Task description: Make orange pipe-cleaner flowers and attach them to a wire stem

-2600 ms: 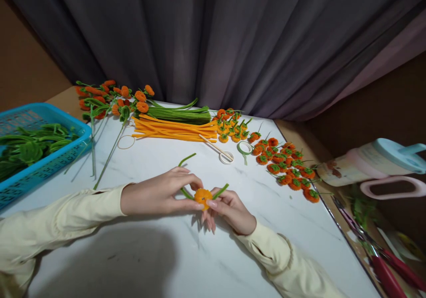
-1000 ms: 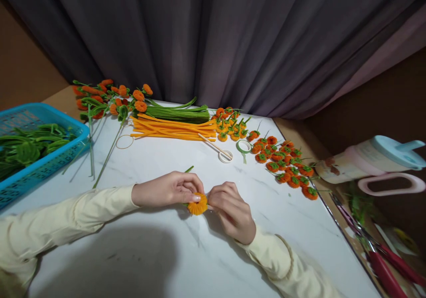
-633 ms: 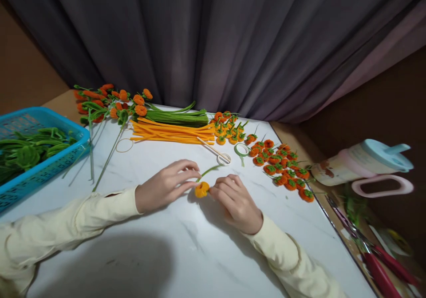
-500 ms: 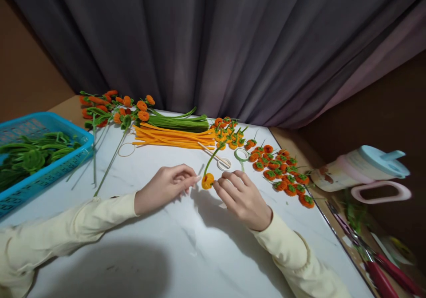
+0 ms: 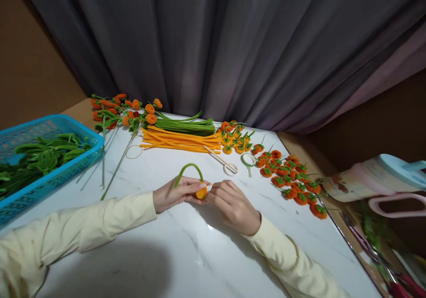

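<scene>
A small yellow-orange pipe-cleaner piece (image 5: 201, 192) is pinched between the thumb and fingers of my left hand (image 5: 178, 192). From it a green stem (image 5: 189, 165) arches up and over to the left. My right hand (image 5: 233, 204) is closed at the right side of the piece, its fingertips together there; what they grip is too small to make out. Beyond the hands lie orange strips (image 5: 179, 140) and green strips (image 5: 186, 126). Small yellow pieces (image 5: 239, 142) and orange pumpkin-like pieces (image 5: 284, 171) with green tops are spread to the right.
A blue basket (image 5: 100, 145) of green pieces stands at left. Orange flowers on stems (image 5: 149, 109) lie at the back left. Tape rolls (image 5: 249, 159), a thin stick (image 5: 216, 155), a tumbler (image 5: 359, 180) and pliers (image 5: 382, 262) are farther right.
My left hand has closed on the yellow-orange piece, which was at my right fingertips before. The green stem now bends over to the left. The view has shifted slightly.
</scene>
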